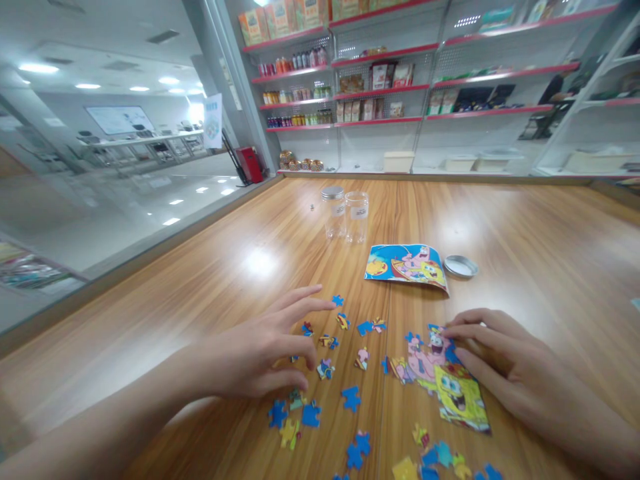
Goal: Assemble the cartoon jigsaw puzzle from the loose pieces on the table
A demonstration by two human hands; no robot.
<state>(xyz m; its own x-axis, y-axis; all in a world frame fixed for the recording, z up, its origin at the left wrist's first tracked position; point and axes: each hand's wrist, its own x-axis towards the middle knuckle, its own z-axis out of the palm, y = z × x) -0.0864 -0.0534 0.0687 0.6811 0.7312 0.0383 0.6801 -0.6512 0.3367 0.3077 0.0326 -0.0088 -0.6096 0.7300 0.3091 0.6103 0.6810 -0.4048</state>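
My left hand point(267, 347) is open, its fingers spread low above the table among loose jigsaw puzzle pieces. Its index fingertip is right beside a small blue puzzle piece point(338, 301). On the right lies a partly joined jigsaw puzzle point(425, 365) with a pink figure and a yellow square face. My right hand point(505, 363) is at its upper right edge, thumb and fingers closed about a blue puzzle piece point(451, 351) there; the fingers partly cover it. More loose pieces, such as a blue one point(351, 399), are scattered between and below my hands.
Behind the puzzle lies a curled picture sheet point(407, 267) beside an upturned metal lid point(461, 266). Farther back stand two clear jars, a lidded jar point(333, 213) and an uncovered jar point(357, 217). Stocked shelves point(383, 87) rise beyond the wooden table point(240, 287).
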